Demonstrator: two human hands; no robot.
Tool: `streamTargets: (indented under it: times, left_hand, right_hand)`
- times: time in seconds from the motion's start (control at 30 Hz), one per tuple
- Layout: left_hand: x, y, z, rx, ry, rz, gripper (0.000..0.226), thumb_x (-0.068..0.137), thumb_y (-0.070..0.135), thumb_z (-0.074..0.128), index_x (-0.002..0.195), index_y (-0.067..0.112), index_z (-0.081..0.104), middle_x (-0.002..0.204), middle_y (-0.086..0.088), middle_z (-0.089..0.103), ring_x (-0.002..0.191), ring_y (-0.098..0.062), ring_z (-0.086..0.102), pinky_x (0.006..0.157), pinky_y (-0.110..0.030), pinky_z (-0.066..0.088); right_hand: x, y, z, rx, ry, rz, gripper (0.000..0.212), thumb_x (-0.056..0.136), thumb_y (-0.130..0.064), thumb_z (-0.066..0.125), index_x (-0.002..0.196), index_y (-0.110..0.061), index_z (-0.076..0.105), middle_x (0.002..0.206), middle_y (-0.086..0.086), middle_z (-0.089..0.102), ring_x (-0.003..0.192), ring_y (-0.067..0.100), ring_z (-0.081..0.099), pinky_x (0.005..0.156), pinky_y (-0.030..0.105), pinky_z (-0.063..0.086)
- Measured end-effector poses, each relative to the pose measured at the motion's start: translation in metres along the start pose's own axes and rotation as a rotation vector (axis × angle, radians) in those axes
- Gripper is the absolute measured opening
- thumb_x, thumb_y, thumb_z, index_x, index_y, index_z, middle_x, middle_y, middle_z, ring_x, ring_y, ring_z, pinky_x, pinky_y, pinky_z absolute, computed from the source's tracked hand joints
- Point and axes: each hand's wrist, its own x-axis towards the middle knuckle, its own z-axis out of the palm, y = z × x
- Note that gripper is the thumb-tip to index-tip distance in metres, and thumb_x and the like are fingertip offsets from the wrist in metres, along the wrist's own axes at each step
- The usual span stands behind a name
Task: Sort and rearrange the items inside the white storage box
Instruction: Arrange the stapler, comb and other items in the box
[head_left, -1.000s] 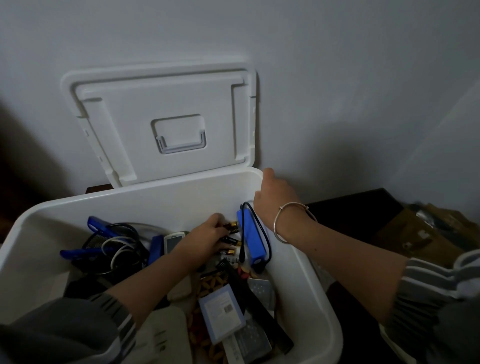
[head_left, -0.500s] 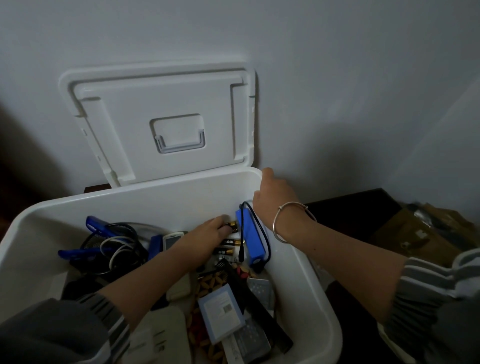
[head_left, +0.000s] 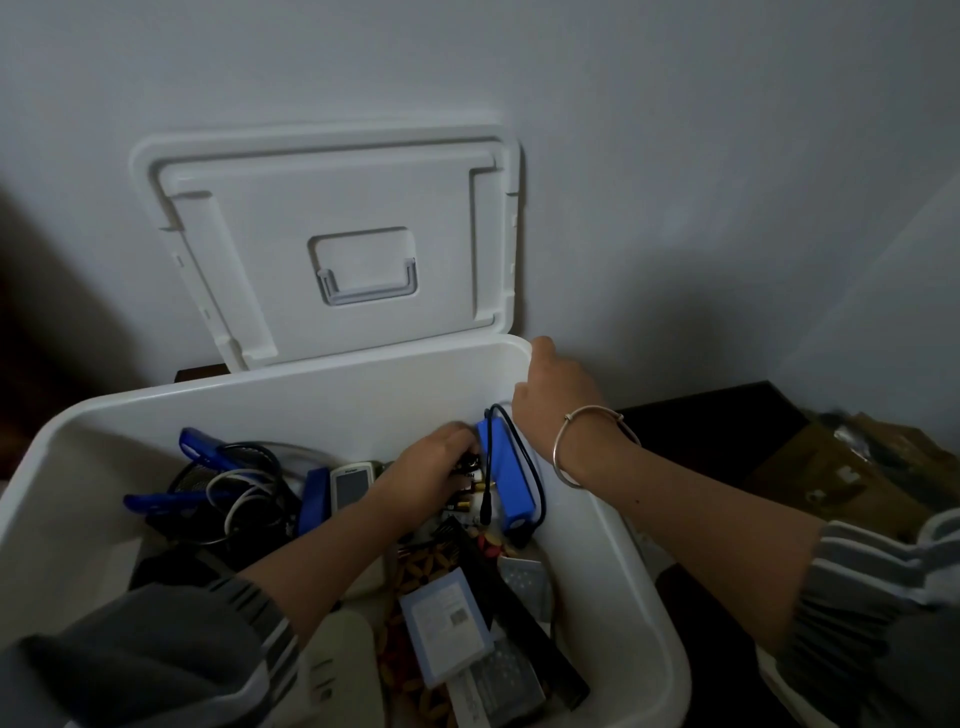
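White storage box (head_left: 613, 561), open, packed nearly full. Left hand (head_left: 426, 475) deep inside, fingers (head_left: 454, 439) curled down over loose batteries (head_left: 470, 491) at the far right of the contents; whether they grip one cannot be told. Just right of those fingers: blue power bank (head_left: 506, 475), black cable (head_left: 524, 452) looped round it. Left of them: small handset (head_left: 349, 483), tangled cords (head_left: 234, 483). Right hand (head_left: 553, 397) grips the box's far right rim corner. Lid (head_left: 332, 244) leans upright against the wall behind.
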Motion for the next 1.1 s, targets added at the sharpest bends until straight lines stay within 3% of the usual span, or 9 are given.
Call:
streamTargets:
  times: [0.2, 0.37, 0.53, 0.67, 0.83, 0.97, 1.1]
  left_hand:
    - [-0.005, 0.005, 0.002, 0.004, 0.001, 0.068, 0.014, 0.078, -0.004, 0.067, 0.091, 0.003, 0.068, 0.113, -0.008, 0.062, 0.102, -0.022, 0.061, 0.088, -0.031, 0.049]
    - [-0.007, 0.005, 0.002, 0.052, 0.035, 0.067, 0.019, 0.078, 0.005, 0.071, 0.097, 0.004, 0.073, 0.115, -0.008, 0.063, 0.106, -0.024, 0.058, 0.090, -0.034, 0.047]
    - [-0.017, 0.002, 0.002, 0.093, 0.045, 0.031, 0.026, 0.078, 0.012, 0.073, 0.104, 0.009, 0.073, 0.117, -0.003, 0.060, 0.106, -0.020, 0.057, 0.083, -0.038, 0.052]
    - [-0.026, -0.001, 0.001, 0.152, 0.052, -0.060, 0.039, 0.080, 0.016, 0.072, 0.118, 0.013, 0.067, 0.128, 0.003, 0.054, 0.112, -0.018, 0.055, 0.088, -0.031, 0.050]
    - [-0.033, 0.007, -0.006, 0.182, 0.129, -0.188, 0.030, 0.082, 0.021, 0.071, 0.110, 0.014, 0.064, 0.116, 0.002, 0.056, 0.101, -0.017, 0.056, 0.072, -0.022, 0.039]
    - [-0.044, 0.010, -0.011, 0.256, 0.062, -0.246, 0.022, 0.082, 0.027, 0.069, 0.099, 0.016, 0.063, 0.105, 0.000, 0.063, 0.093, -0.018, 0.058, 0.074, -0.027, 0.041]
    - [-0.042, 0.010, -0.011, 0.247, -0.049, -0.319, 0.018, 0.085, 0.027, 0.065, 0.100, 0.016, 0.066, 0.103, -0.003, 0.064, 0.093, -0.019, 0.060, 0.076, -0.027, 0.043]
  right_hand:
    - [-0.001, 0.001, 0.000, -0.002, 0.002, -0.003, 0.034, 0.092, -0.013, 0.051, 0.123, -0.008, 0.037, 0.104, 0.012, 0.061, 0.081, 0.022, 0.057, 0.066, 0.028, 0.047]
    - [-0.002, -0.001, -0.001, 0.011, -0.002, -0.003, 0.034, 0.092, -0.013, 0.051, 0.123, -0.008, 0.037, 0.104, 0.012, 0.061, 0.078, 0.020, 0.054, 0.064, 0.028, 0.046]
    - [-0.003, -0.002, -0.003, 0.019, -0.021, 0.003, 0.032, 0.093, -0.011, 0.048, 0.122, -0.007, 0.037, 0.101, 0.013, 0.060, 0.082, 0.024, 0.059, 0.068, 0.031, 0.051]
    - [-0.002, -0.003, -0.004, 0.015, -0.027, 0.014, 0.033, 0.093, -0.011, 0.049, 0.123, -0.007, 0.036, 0.099, 0.011, 0.059, 0.077, 0.021, 0.056, 0.067, 0.031, 0.052]
    - [-0.001, 0.000, -0.003, 0.013, -0.012, 0.003, 0.031, 0.092, -0.011, 0.050, 0.121, -0.007, 0.037, 0.089, 0.007, 0.055, 0.072, 0.018, 0.051, 0.061, 0.028, 0.045]
    - [0.000, 0.001, 0.000, 0.008, 0.002, 0.006, 0.031, 0.093, -0.010, 0.048, 0.121, -0.008, 0.037, 0.075, -0.002, 0.043, 0.068, 0.016, 0.050, 0.058, 0.027, 0.044]
    - [-0.001, 0.000, 0.000, 0.011, 0.006, -0.005, 0.030, 0.093, -0.011, 0.049, 0.120, -0.008, 0.038, 0.079, 0.000, 0.045, 0.070, 0.016, 0.050, 0.060, 0.027, 0.044]
